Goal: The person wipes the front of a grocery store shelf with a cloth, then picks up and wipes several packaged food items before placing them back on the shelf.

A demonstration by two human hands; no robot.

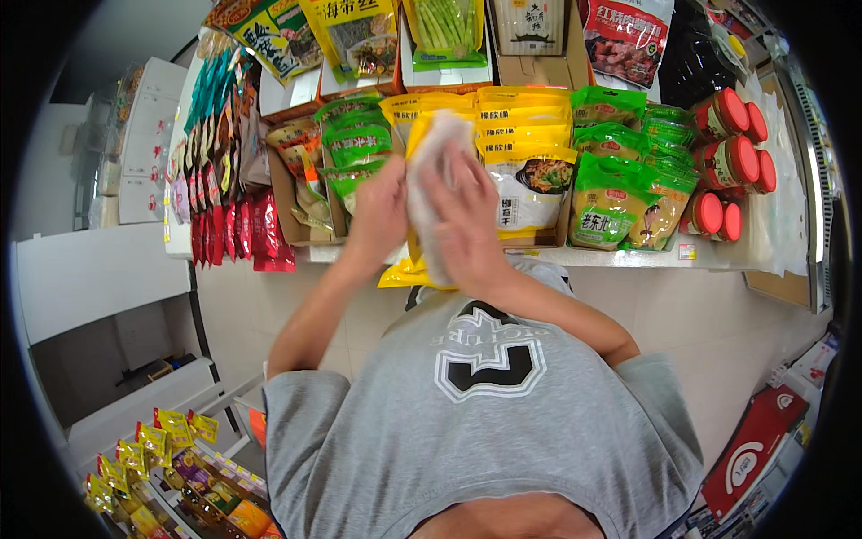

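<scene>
Blurred by motion, my left hand [377, 209] grips the left edge of a yellow plastic food packet [415, 250] held up in front of the shelf. My right hand [468, 229] lies with spread fingers on a whitish cloth [438, 155], pressing it against the packet's face. The packet's lower end hangs over the shelf's front edge, near the grey T-shirt. Just right of my hands stands a row of similar yellow and white packets [528, 182] in a cardboard box. Green packets [357, 141] stand to the left, partly behind my left hand.
The white shelf edge [626, 257] runs before me. Red-lidded jars [727, 162] and green bags [603, 202] stand right; red packets [269, 232] hang left. Boxes of upright packets [451, 30] line the back. A rack with yellow sachets [151, 445] is at lower left.
</scene>
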